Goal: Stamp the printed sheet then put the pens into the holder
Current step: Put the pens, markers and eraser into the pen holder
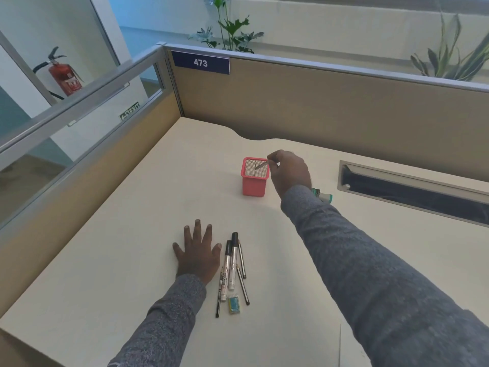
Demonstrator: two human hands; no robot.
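A pink mesh pen holder [254, 184] stands mid-desk. My right hand [289, 172] hovers at its right rim, fingers pinched on a thin grey pen [261, 165] that slants down into the holder's mouth. My left hand [199, 254] lies flat on the desk, fingers spread, holding nothing. Just right of it lie two white markers with black caps [230, 263] and three thin dark pens [242, 271], side by side. A stamp [323, 195] with a green base lies partly hidden behind my right forearm. The corner of a sheet [346, 348] shows at the bottom right.
A small blue eraser in a clear case [234, 304] sits below the markers. A cable slot [412, 189] is cut into the desk at the right. Beige partition walls [317, 107] close the desk at the back and left.
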